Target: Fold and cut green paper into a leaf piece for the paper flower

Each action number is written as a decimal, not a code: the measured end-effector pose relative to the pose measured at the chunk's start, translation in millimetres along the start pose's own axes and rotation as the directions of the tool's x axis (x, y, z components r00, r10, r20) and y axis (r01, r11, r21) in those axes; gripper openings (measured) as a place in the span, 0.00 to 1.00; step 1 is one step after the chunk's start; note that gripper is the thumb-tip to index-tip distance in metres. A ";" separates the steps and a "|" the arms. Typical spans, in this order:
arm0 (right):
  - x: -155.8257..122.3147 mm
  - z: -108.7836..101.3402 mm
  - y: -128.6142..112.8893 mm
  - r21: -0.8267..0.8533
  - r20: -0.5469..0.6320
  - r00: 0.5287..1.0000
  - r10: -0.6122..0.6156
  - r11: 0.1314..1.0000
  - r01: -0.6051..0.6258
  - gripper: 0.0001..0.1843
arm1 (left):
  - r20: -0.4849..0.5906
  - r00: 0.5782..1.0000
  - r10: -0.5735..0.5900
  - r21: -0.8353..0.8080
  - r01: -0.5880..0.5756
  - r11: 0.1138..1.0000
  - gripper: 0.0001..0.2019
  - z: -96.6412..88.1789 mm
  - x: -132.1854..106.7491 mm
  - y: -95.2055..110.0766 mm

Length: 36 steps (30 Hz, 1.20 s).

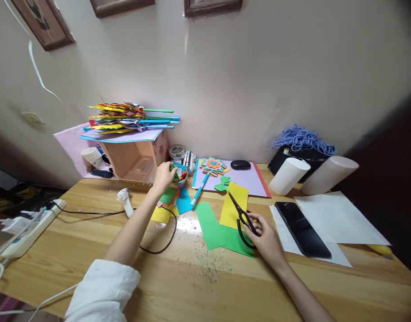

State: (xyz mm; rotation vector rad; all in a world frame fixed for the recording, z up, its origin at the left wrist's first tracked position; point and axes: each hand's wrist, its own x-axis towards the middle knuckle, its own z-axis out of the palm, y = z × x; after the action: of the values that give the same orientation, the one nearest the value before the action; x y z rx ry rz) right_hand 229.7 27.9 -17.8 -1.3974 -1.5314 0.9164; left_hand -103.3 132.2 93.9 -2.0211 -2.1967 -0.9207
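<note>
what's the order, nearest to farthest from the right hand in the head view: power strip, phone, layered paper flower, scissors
1. Scissors, held in the right hand
2. Phone, close by on the hand's right
3. Layered paper flower, farther back, to the left
4. Power strip, at the far left

the table is smooth wood with a varnished sheen, glossy where light strikes it. the scissors have dark metal blades and smooth black plastic handles. the yellow sheet and green sheet are flat, matt paper; the flower is layered matt paper. the phone has a glossy glass face. the mouse and power strip are smooth plastic. the string is rough and fibrous, the sleeve creased matt cloth. the bowl is perhaps clear plastic, being mostly hidden.
</note>
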 end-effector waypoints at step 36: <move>4.9 2.3 14.5 0.123 -0.119 0.990 0.073 0.991 -0.058 0.23 | 0.263 0.864 0.430 -0.270 -0.362 0.892 0.05 76.0 -97.4 88.2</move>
State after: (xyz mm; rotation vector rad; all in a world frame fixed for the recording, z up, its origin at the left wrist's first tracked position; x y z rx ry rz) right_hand 232.9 34.4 -31.5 -1.3986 -1.3250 0.9284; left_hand 21.3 75.5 28.3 -2.7571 -1.7322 -0.8542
